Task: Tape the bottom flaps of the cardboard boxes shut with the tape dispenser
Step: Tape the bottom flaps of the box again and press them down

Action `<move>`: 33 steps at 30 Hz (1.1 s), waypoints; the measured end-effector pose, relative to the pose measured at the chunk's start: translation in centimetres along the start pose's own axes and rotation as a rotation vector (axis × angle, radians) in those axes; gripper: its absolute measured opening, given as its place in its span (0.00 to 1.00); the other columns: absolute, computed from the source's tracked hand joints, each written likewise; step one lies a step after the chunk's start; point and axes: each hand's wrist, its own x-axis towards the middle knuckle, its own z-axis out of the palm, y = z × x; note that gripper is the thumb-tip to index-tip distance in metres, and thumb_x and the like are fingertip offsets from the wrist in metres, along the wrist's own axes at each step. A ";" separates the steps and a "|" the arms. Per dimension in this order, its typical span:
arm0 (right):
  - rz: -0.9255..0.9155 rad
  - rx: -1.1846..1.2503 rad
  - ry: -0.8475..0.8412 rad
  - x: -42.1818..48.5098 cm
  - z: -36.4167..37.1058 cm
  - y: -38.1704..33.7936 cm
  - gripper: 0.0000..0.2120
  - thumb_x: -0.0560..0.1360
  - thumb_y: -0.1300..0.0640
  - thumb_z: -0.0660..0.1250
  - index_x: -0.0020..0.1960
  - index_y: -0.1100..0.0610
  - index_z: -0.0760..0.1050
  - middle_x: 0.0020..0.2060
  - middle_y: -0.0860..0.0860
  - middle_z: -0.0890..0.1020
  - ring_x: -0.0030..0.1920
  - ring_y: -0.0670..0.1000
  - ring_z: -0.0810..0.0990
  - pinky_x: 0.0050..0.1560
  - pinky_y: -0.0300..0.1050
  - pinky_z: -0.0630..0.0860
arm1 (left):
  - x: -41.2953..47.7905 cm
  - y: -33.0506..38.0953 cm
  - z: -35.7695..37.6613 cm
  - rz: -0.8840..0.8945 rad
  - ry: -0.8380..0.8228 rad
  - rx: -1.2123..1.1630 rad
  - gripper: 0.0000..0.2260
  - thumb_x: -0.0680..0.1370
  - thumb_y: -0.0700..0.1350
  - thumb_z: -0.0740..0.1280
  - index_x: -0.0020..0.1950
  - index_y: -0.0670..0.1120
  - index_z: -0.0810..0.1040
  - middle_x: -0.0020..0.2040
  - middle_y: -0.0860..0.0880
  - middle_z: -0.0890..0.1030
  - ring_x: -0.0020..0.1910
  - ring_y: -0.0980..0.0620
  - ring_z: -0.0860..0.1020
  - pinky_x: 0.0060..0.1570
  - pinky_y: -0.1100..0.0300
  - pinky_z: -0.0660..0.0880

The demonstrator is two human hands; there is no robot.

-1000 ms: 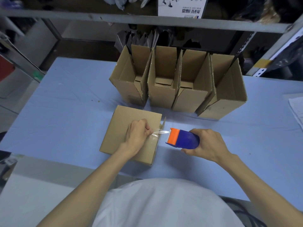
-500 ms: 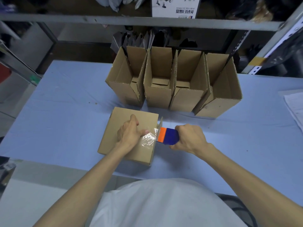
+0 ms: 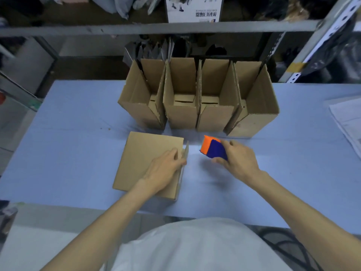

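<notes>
A pale blue table (image 3: 68,133) fills the middle of the frame from left to right. A grey metal shelf rail (image 3: 136,29) crosses the top, with dark clutter above and behind it. At the bottom centre is the person's white shirt (image 3: 191,247), both bare forearms reaching up from it. Just above the centre, four open cardboard boxes (image 3: 197,98) stand in a row, side by side and touching, their flaps up. Below them, left of centre, a fifth cardboard box (image 3: 144,161) sits upside down with its closed bottom face up. The left hand (image 3: 164,170) lies flat on that face near its right edge, fingers held together and curled over the edge by a small upright flap. To the right, apart from the box, the right hand (image 3: 237,160) grips the blue and orange tape dispenser (image 3: 213,147), orange end pointing to the upper left. White papers (image 3: 347,118) lie at the right edge.
</notes>
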 end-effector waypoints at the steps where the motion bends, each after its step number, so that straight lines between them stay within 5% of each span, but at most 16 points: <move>1: 0.022 0.027 0.000 0.0 0.6 0.3 0.28 0.76 0.42 0.64 0.70 0.56 0.63 0.52 0.55 0.77 0.51 0.57 0.77 0.40 0.46 0.69 | 0.4 0.1 0.2 0.001 -0.035 0.083 0.12 0.81 0.44 0.58 0.63 0.50 0.74 0.62 0.41 0.70 0.60 0.41 0.70 0.53 0.48 0.72; 5: 0.093 0.024 -0.017 -0.1 3.9 -0.3 0.30 0.81 0.56 0.58 0.76 0.65 0.48 0.65 0.61 0.70 0.61 0.59 0.70 0.56 0.49 0.67 | 1.3 0.6 0.3 0.090 -0.070 0.339 0.13 0.79 0.40 0.57 0.62 0.49 0.72 0.57 0.44 0.67 0.56 0.42 0.69 0.38 0.53 0.65; 9: 0.093 0.086 -0.074 -0.6 6.9 -1.7 0.31 0.78 0.68 0.55 0.76 0.67 0.44 0.67 0.63 0.66 0.60 0.60 0.68 0.58 0.50 0.65 | 3.0 0.9 -0.6 -0.039 0.115 0.129 0.14 0.78 0.44 0.61 0.63 0.48 0.74 0.50 0.46 0.69 0.53 0.42 0.70 0.42 0.55 0.62; 11: 0.103 0.184 -0.100 -0.9 7.4 -2.2 0.31 0.77 0.69 0.56 0.76 0.65 0.47 0.66 0.62 0.66 0.61 0.60 0.69 0.59 0.50 0.67 | 4.9 0.7 -0.7 -0.109 0.174 0.170 0.18 0.77 0.50 0.64 0.64 0.46 0.72 0.54 0.44 0.70 0.55 0.43 0.69 0.51 0.54 0.66; 14: 0.168 0.243 -0.097 -0.8 7.0 -2.4 0.28 0.76 0.67 0.58 0.75 0.63 0.54 0.64 0.62 0.69 0.59 0.60 0.69 0.56 0.49 0.67 | 7.1 1.0 -1.0 -0.221 -0.006 0.249 0.21 0.75 0.55 0.66 0.62 0.44 0.71 0.60 0.43 0.73 0.60 0.41 0.70 0.60 0.51 0.64; 17: 0.116 0.148 0.048 -1.2 5.3 -2.5 0.28 0.77 0.59 0.61 0.74 0.63 0.57 0.61 0.61 0.70 0.58 0.60 0.68 0.56 0.48 0.64 | 7.6 1.7 -2.5 -0.263 0.071 0.162 0.11 0.75 0.48 0.66 0.53 0.45 0.73 0.55 0.45 0.79 0.57 0.41 0.73 0.56 0.51 0.65; 22: 0.104 0.781 -0.073 -2.3 0.4 -5.5 0.24 0.77 0.41 0.61 0.64 0.57 0.69 0.55 0.51 0.75 0.54 0.50 0.71 0.56 0.48 0.68 | 3.7 1.3 -8.1 -0.410 0.564 -0.294 0.09 0.73 0.47 0.67 0.47 0.48 0.68 0.38 0.51 0.76 0.42 0.47 0.74 0.42 0.54 0.68; 27: 0.219 1.169 0.080 -1.7 -2.7 -9.7 0.28 0.73 0.48 0.70 0.70 0.52 0.67 0.63 0.45 0.72 0.64 0.44 0.69 0.64 0.40 0.65 | -2.9 -0.4 -9.3 -0.644 0.533 -0.570 0.06 0.77 0.46 0.58 0.52 0.51 0.72 0.47 0.50 0.79 0.49 0.47 0.74 0.42 0.55 0.65; 30: 0.140 1.052 0.190 -1.2 -3.3 -10.4 0.30 0.66 0.50 0.77 0.65 0.53 0.72 0.59 0.47 0.72 0.61 0.46 0.71 0.61 0.38 0.67 | -5.7 -0.3 -7.9 -0.689 0.478 -0.751 0.09 0.74 0.48 0.62 0.53 0.52 0.72 0.45 0.49 0.80 0.47 0.48 0.77 0.36 0.57 0.68; 33: 0.046 0.824 0.078 -0.9 -3.2 -10.8 0.43 0.57 0.37 0.78 0.66 0.53 0.70 0.57 0.47 0.70 0.61 0.46 0.66 0.60 0.39 0.65 | -6.9 0.3 -7.2 -0.631 0.345 -1.079 0.23 0.62 0.56 0.76 0.53 0.51 0.75 0.44 0.51 0.85 0.46 0.53 0.83 0.40 0.60 0.76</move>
